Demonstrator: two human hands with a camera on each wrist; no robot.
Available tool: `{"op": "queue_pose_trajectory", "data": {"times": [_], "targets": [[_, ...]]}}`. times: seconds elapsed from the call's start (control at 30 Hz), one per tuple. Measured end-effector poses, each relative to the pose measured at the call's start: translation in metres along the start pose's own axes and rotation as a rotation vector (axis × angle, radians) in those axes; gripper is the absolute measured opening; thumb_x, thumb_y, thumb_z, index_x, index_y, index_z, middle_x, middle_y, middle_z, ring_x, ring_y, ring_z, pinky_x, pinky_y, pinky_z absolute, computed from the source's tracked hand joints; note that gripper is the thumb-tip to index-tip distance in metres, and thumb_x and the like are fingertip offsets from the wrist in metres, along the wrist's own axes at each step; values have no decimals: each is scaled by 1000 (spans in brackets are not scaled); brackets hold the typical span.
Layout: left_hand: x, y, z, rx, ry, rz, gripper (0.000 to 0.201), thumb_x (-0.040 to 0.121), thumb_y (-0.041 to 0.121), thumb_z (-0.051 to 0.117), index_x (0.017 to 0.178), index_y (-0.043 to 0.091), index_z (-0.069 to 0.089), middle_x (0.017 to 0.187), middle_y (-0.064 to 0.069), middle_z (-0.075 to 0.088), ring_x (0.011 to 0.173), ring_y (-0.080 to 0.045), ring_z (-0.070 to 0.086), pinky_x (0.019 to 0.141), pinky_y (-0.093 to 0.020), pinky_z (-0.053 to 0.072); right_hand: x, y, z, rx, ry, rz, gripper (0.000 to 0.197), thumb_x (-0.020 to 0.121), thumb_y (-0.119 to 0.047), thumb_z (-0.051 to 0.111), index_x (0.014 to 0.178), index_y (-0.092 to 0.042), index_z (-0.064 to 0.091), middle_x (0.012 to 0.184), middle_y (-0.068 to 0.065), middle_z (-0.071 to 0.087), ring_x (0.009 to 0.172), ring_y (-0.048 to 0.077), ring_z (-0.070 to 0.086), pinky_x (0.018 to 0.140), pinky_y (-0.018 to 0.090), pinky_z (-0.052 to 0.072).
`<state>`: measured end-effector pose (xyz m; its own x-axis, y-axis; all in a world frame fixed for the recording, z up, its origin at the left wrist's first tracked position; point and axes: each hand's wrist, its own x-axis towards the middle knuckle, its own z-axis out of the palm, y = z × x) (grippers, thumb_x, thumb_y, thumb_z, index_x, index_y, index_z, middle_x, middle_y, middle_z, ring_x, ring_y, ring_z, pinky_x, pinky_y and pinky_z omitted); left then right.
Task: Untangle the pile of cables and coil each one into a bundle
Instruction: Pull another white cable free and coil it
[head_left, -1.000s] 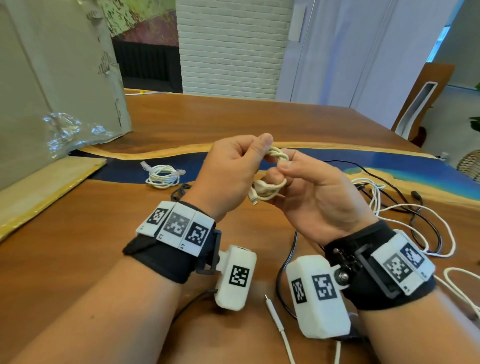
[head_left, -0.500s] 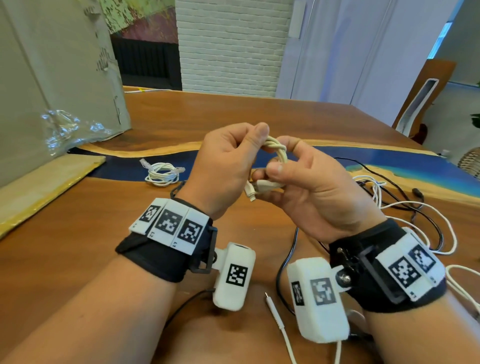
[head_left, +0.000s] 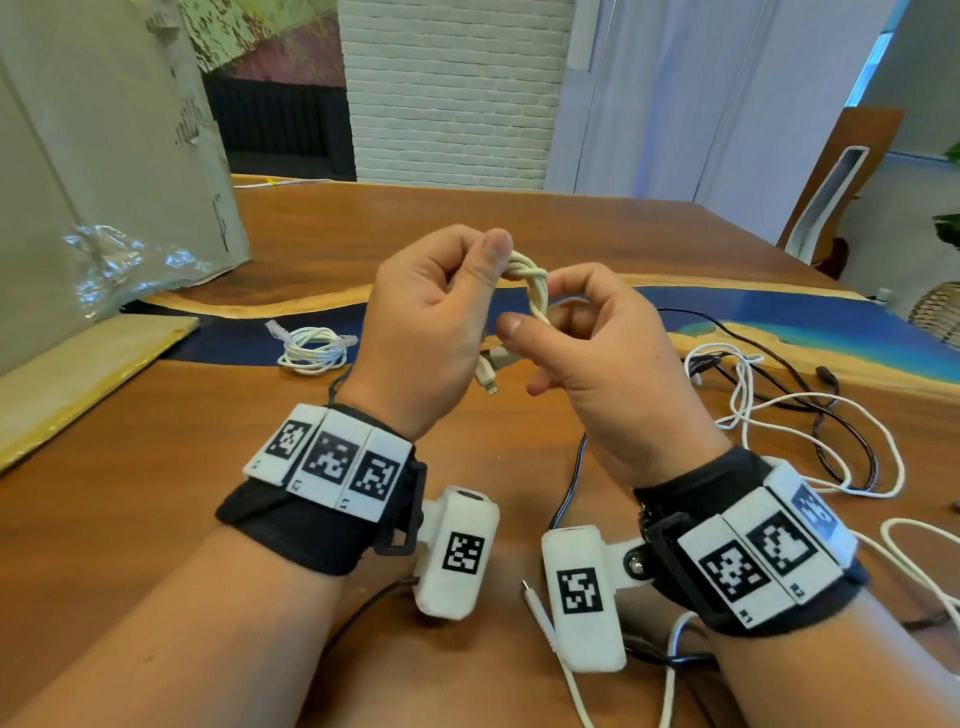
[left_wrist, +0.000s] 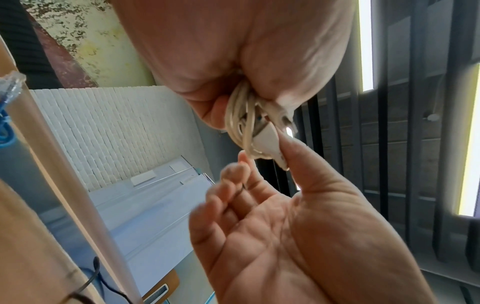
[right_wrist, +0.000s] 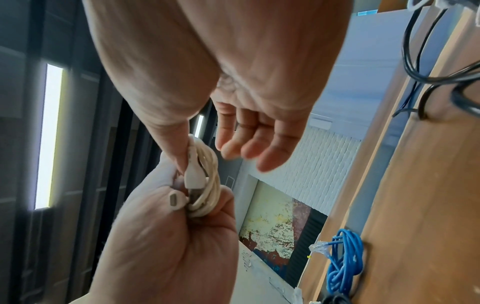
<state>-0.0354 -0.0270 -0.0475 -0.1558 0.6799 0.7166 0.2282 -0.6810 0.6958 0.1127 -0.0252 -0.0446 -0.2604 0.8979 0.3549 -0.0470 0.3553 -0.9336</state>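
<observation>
A cream charging cable (head_left: 535, 283) is wound into a small coil and held up over the table between both hands. My left hand (head_left: 441, 322) grips the coil's top between thumb and curled fingers. The right hand (head_left: 587, 353) pinches its lower side, the thumb pressing the USB plug (right_wrist: 193, 174) against the strands with the forefinger opposite and the other fingers hanging loose. The small plug (head_left: 485, 376) dangles below the left palm. In the left wrist view the coil (left_wrist: 241, 123) sits at the left fingertips, with the right palm beneath it.
A bundled white cable (head_left: 311, 353) lies on the wooden table (head_left: 156, 493) to the left, and a blue bundle (right_wrist: 342, 263) nearby. Loose white and black cables (head_left: 779, 415) sprawl at right. A white plug end (head_left: 540, 618) lies near me. A cardboard box (head_left: 104, 156) stands far left.
Both hands have risen a little with the coil. The right hand has left its hold low on the coil, its fingers loosening, and the small plug now hangs free.
</observation>
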Motion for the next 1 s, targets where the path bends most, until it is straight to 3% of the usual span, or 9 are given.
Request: {"op": "queue_pose_trajectory", "data": {"times": [0.1,0.17,0.27,0.4,0.5,0.63,0.73,0.83,1.0], "targets": [[-1,1,0,43,28,17,27,106,25,51,87,19,69,60,-1,54,55,-30,44,52,-36,38,1,1,-1,47,14,16,31,90,-10,77,115,-16,59,69,15,58,54,23,53,50,33,53],[0,-1,1,63,39,16,27,106,25,52,88,17,70,60,-4,53,56,-31,45,51,-35,38,2,3,0,96,2,36,40,90,-7,76,124,-17,58,66,13,63,56,25,59,54,37,57],[-1,-5,0,73,51,-1,28,106,24,52,89,14,71,60,7,52,56,-15,45,53,-27,38,4,6,-2,120,-19,48,43,91,-3,74,128,-17,58,67,12,67,60,28,64,60,41,60],[-3,-7,4,72,38,-24,31,106,25,52,91,7,72,61,-12,47,56,-14,40,53,-30,35,9,6,-10,140,-108,104,39,91,4,69,122,-18,61,63,8,57,54,23,54,54,36,55],[-4,-6,7,40,29,-70,33,107,26,51,91,6,72,59,1,46,55,-13,40,53,-31,36,10,8,-12,165,-161,131,40,90,2,70,124,-18,61,72,17,53,55,22,52,54,36,54],[-4,-8,5,-15,49,-88,38,108,22,48,88,-4,67,68,-12,59,61,-16,56,58,-33,47,9,11,-7,129,-248,102,22,95,10,58,109,-6,65,68,14,47,53,21,45,57,39,56],[-5,-10,7,59,44,-94,38,107,25,50,84,0,67,65,-23,48,58,-26,44,54,-40,39,8,11,-5,112,-294,137,27,92,15,47,91,-9,59,66,7,48,51,20,45,60,42,56],[-6,-11,8,60,-27,-155,39,107,25,50,85,-3,64,59,-7,44,57,-13,39,53,-28,36,8,15,-4,51,-240,179,26,86,11,45,81,-12,56,58,-4,48,49,20,43,61,41,49],[-2,-19,3,-54,-95,-252,44,106,34,49,88,-4,61,72,-17,52,65,-21,46,62,-37,40,6,15,-7,-76,-253,114,17,86,-8,59,102,-8,62,68,-2,50,57,16,46,60,42,50]]}}
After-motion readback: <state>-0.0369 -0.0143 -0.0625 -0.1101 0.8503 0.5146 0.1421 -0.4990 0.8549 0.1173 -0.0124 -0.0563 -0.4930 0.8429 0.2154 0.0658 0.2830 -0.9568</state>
